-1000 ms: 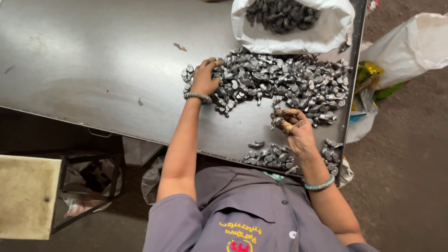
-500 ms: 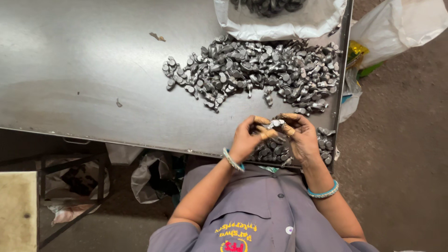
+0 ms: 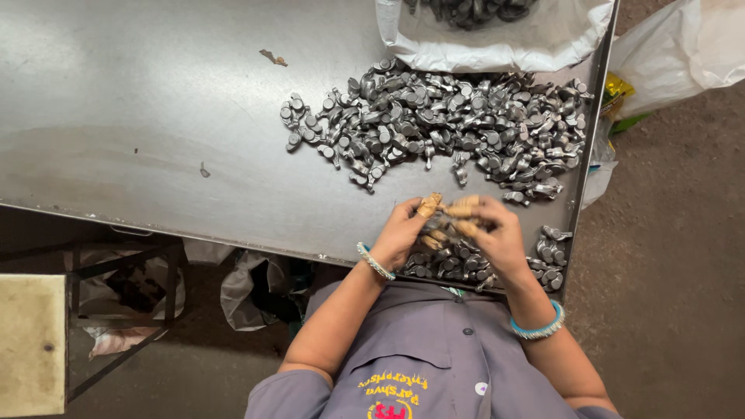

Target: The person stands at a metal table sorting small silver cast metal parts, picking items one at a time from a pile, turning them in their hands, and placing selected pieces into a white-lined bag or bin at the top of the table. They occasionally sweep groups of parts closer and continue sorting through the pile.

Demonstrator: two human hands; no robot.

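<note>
The left hand [image 3: 400,233] has left the big pile [image 3: 442,124] and joined the right hand [image 3: 497,237] at the surface's [image 3: 155,116] near edge, both clamped together on small metal parts [image 3: 446,225] above the smaller heap [image 3: 466,264].

Dressed in a grey short-sleeved work shirt [image 3: 434,349] with a collar, small dark buttons down the front and yellow and red embroidery on the chest. Bare forearms below the sleeves, with a thin pale beaded bangle [image 3: 375,261] around the wrist of the left hand [image 3: 403,233] and a wider turquoise bangle [image 3: 537,326] around the wrist of the right hand [image 3: 500,240]. Tan coverings, ridged like wrapped tape, over several fingertips [image 3: 429,206] of both hands.
</note>
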